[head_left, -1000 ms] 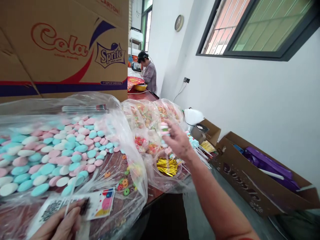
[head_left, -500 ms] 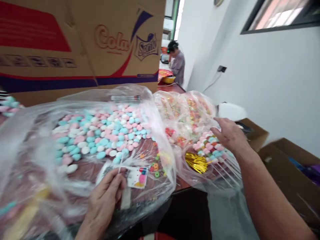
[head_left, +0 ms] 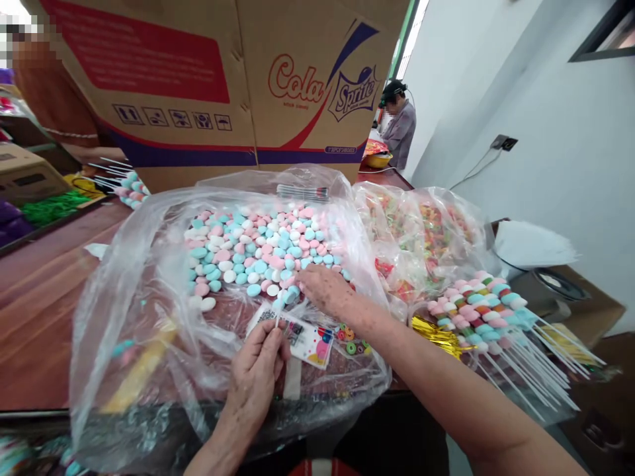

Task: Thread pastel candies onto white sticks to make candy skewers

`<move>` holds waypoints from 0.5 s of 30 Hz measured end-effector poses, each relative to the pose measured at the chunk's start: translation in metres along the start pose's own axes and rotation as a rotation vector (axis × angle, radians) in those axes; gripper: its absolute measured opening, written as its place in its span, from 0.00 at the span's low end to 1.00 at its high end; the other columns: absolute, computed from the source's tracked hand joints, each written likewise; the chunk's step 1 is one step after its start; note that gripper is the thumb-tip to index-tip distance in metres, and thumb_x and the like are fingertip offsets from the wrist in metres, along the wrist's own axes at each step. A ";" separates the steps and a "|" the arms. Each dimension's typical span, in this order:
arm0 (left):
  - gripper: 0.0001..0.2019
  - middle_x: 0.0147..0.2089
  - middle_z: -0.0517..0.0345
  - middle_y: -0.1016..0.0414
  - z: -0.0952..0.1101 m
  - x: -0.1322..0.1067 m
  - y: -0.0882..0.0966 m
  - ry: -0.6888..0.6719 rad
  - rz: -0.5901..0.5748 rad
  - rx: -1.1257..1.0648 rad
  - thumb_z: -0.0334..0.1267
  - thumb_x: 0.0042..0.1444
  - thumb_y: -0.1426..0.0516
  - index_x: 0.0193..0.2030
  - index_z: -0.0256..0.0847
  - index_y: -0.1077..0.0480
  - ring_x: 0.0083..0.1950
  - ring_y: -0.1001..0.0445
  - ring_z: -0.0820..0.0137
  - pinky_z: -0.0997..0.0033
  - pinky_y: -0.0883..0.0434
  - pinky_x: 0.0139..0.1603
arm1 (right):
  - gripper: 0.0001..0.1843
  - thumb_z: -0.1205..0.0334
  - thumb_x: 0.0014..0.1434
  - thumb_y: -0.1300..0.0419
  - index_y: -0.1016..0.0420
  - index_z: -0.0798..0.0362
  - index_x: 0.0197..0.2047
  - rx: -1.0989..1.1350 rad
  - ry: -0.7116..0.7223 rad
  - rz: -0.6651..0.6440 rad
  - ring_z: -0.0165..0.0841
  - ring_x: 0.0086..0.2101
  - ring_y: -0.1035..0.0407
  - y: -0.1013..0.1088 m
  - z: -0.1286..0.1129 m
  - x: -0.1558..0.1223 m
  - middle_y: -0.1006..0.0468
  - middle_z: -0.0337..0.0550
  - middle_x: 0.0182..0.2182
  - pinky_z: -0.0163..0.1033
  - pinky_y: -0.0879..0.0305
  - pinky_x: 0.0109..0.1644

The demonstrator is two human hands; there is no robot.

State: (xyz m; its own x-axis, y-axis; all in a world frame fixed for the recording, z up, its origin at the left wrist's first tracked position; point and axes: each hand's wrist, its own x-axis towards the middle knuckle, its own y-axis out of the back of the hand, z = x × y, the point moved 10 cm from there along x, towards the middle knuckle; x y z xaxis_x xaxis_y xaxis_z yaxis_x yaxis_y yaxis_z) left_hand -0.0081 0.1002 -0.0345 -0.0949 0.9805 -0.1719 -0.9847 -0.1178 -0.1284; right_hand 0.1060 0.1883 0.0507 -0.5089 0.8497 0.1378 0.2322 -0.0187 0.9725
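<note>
A big clear plastic bag lies open on the brown table, holding several blue, pink and white marshmallow candies. My left hand pinches a thin white stick upright near the bag's front edge, over a printed label card. My right hand reaches into the bag with its fingers curled down onto the candies at the pile's near edge. I cannot make out whether it grips one.
Finished candy skewers on white sticks lie at the right beside gold twist ties and bags of coloured ring candies. A large Cola/Sprite carton stands behind. Another person works at the far end.
My right hand has left the skewer pile at the right and moved left into the marshmallow bag. The view has swung left. My left hand still holds the stick.
</note>
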 end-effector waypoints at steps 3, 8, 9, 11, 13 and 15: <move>0.13 0.21 0.66 0.34 -0.001 -0.001 -0.001 0.005 -0.023 0.024 0.49 0.59 0.45 0.38 0.40 0.32 0.15 0.49 0.82 0.82 0.53 0.14 | 0.12 0.71 0.63 0.47 0.27 0.57 0.48 -0.043 0.040 0.019 0.41 0.47 0.31 -0.008 -0.014 0.006 0.25 0.53 0.47 0.44 0.31 0.50; 0.13 0.21 0.67 0.37 -0.003 -0.003 -0.002 0.019 -0.034 0.030 0.48 0.59 0.45 0.35 0.39 0.33 0.15 0.49 0.81 0.81 0.53 0.15 | 0.12 0.63 0.67 0.48 0.28 0.52 0.51 -0.102 0.285 0.019 0.42 0.53 0.39 -0.017 -0.050 0.007 0.30 0.49 0.55 0.50 0.39 0.58; 0.13 0.21 0.67 0.37 -0.002 -0.003 -0.002 0.016 -0.028 0.031 0.48 0.59 0.44 0.35 0.39 0.33 0.16 0.48 0.81 0.81 0.53 0.15 | 0.12 0.64 0.67 0.48 0.28 0.50 0.51 -0.124 0.329 0.009 0.42 0.53 0.39 -0.019 -0.053 0.005 0.30 0.48 0.56 0.51 0.39 0.57; 0.14 0.20 0.67 0.37 -0.002 -0.004 -0.002 0.022 -0.026 0.044 0.49 0.59 0.45 0.34 0.40 0.33 0.15 0.49 0.81 0.81 0.53 0.15 | 0.12 0.67 0.66 0.47 0.26 0.51 0.49 -0.158 0.357 -0.009 0.43 0.51 0.37 -0.021 -0.049 0.003 0.27 0.47 0.53 0.50 0.37 0.54; 0.16 0.19 0.67 0.38 -0.003 -0.004 -0.003 0.033 -0.045 0.066 0.51 0.59 0.45 0.31 0.40 0.34 0.15 0.51 0.81 0.80 0.54 0.15 | 0.11 0.71 0.64 0.46 0.25 0.54 0.46 -0.166 0.327 -0.014 0.43 0.49 0.36 -0.018 -0.036 0.000 0.25 0.49 0.49 0.47 0.36 0.52; 0.17 0.19 0.68 0.39 -0.004 -0.004 -0.005 0.035 -0.067 0.078 0.52 0.60 0.46 0.30 0.40 0.35 0.15 0.51 0.81 0.80 0.54 0.15 | 0.11 0.73 0.62 0.45 0.24 0.55 0.45 -0.118 0.253 -0.044 0.41 0.49 0.35 -0.013 -0.016 -0.003 0.25 0.50 0.49 0.45 0.36 0.51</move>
State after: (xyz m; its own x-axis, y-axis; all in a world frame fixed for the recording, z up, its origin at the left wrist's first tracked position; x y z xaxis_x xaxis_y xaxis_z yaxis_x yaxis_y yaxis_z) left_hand -0.0023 0.0963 -0.0371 -0.0244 0.9795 -0.2000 -0.9972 -0.0381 -0.0649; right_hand 0.0911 0.1771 0.0404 -0.7108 0.6924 0.1234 0.1146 -0.0591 0.9917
